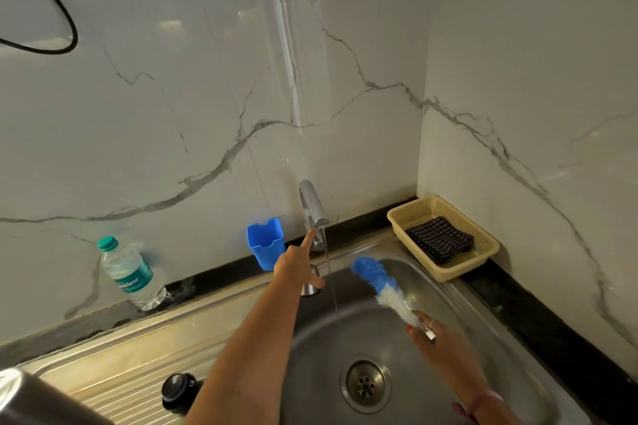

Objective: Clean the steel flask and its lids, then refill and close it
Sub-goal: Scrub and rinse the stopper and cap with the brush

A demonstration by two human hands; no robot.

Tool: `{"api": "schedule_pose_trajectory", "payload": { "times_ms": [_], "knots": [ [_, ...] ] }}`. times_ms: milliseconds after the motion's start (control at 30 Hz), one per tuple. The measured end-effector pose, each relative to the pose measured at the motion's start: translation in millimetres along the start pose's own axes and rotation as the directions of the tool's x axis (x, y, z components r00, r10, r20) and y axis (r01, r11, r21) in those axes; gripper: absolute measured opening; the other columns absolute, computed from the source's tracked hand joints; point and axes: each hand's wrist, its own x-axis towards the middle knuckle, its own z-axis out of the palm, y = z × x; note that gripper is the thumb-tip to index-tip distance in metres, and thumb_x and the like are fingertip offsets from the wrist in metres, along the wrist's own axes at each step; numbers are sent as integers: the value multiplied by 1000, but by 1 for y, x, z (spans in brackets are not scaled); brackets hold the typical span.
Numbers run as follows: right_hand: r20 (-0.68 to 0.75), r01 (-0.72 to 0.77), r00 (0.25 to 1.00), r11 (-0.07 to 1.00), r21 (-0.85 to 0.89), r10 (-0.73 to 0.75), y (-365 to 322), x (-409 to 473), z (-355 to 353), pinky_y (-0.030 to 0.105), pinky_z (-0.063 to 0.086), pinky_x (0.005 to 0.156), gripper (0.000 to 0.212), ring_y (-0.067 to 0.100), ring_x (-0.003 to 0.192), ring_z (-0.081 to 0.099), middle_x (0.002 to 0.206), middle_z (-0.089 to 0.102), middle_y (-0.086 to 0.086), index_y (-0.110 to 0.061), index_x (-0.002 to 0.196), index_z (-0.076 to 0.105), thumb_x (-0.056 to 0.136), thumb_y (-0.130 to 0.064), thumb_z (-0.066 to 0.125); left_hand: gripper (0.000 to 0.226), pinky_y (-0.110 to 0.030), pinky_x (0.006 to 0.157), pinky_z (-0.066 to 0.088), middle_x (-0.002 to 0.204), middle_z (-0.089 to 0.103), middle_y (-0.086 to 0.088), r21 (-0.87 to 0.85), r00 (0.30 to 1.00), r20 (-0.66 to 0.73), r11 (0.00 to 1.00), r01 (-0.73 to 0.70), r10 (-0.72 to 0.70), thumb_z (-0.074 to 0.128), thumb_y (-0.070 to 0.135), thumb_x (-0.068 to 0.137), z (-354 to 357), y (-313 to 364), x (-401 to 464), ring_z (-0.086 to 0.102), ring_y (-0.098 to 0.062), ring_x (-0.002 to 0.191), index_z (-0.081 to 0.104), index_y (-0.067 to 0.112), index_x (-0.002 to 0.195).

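STEP: rinsing brush, cleaning stage | LEFT: left hand [297, 264] fingers straight, fingertip on tap [313, 209] lever, water running | RIGHT: right hand [435, 338] grip clamped on bottle brush [381, 283] over sink [483, 314] | FLASK: steel flask [31, 397] near-left on worktop, black lid [179, 388] beside it | NEXT: likely bring flask under stream.

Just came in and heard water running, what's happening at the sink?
A person is at the steel sink with the tap running a thin stream into the basin. Their left hand reaches up, index finger on the tap's lever. Their right hand grips the handle of a blue and white bottle brush, held beside the stream, not in it. A black lid sits on the drainboard, and part of the steel flask shows at the lower left corner.
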Motion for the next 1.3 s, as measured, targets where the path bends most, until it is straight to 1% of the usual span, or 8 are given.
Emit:
{"api": "schedule_pose_trajectory", "payload": {
  "times_ms": [467,667,867,967,1033,1167,1233,1300],
  "knots": [
    [-6,-10,1000,1000,1,10,1,-3,0,14,45,72,47,0,85,58,99,58,-13,-31,141,43,96,-41,50,119,-37,96,50,118,62,-15,9,1000,-10,1000,-11,11,78,40,80,1,0,-3,63,-24,104,-13,25,156],
    [5,-21,1000,1000,-14,21,2,0,-1,20,47,85,48,5,97,57,122,62,-3,-27,142,42,97,-40,49,122,-36,96,50,118,62,-15,18,1000,-2,1000,-6,6,79,41,79,3,-2,-3,63,-23,103,-15,25,155],
    [10,-31,999,999,-27,31,2,-1,0,17,46,81,46,3,92,57,118,63,-5,-28,141,44,97,-40,49,122,-36,97,50,120,61,-15,21,1000,-1,1000,-7,7,78,41,80,3,-2,-3,63,-23,104,-16,25,155],
    [3,-26,1000,999,-18,27,2,-3,-1,12,44,68,47,-2,82,58,103,62,-11,-31,141,43,96,-42,50,125,-36,96,51,119,61,-15,-10,1000,8,1000,1,-1,80,40,78,4,-3,-1,63,-24,103,-18,27,154],
    [4,-30,1000,1000,-9,30,3,-4,-1,12,44,67,47,-2,81,58,101,61,-12,-31,141,43,96,-43,49,126,-37,96,52,117,61,-16,-33,1000,17,999,4,-4,80,40,78,6,-4,0,64,-24,101,-19,28,153],
    [35,-10,999,1000,25,9,3,-4,-2,12,46,69,47,-3,84,59,102,62,-14,-31,139,45,95,-45,50,129,-35,93,52,106,62,-14,-196,1000,6,980,-21,23,83,37,75,16,-8,-3,62,-20,91,-19,32,153],
    [65,2,998,1000,11,-3,4,-2,-4,18,51,70,46,3,81,63,97,65,-15,-32,136,49,93,-49,50,130,-38,98,50,118,59,-14,-378,1000,-15,926,10,-17,88,34,70,24,-12,-5,62,-24,104,-9,28,156],
    [92,-18,996,1000,-21,19,6,2,-7,27,54,71,45,12,81,67,89,68,-9,-34,132,52,92,-54,49,120,-42,104,46,134,52,-12,-599,989,37,789,137,-143,91,32,65,34,-15,-10,55,-29,120,12,19,155]
  ]
}}
